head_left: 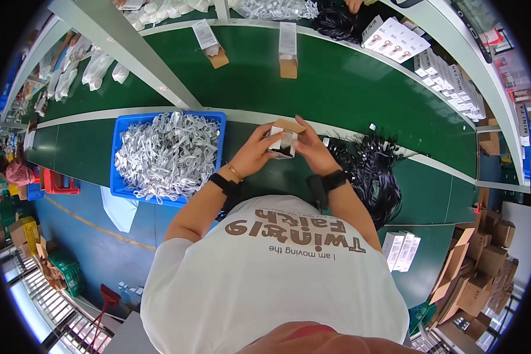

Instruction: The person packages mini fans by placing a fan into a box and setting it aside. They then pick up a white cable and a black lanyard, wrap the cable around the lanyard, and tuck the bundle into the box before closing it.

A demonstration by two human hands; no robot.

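A small white carton (287,154) with a brown open flap is held in front of me, its open end up and its dark inside showing. My left hand (255,148) grips its left side, fingers closed over the near part. On the other side my right hand (314,151) is closed against the carton, with fingers up at the flap. A blue bin (115,182) full of bundled white cables (165,156) stands to the left of my left hand. Close by my right hand lies a heap of black cords (376,177).
Two open cartons, one tilted (206,38) and one straight (287,44), lie on the green belt (242,71) beyond the bench. A metal post (130,53) slants down behind the bin. White boxes (400,251) stand at my right; another person's hand (354,5) shows at the top.
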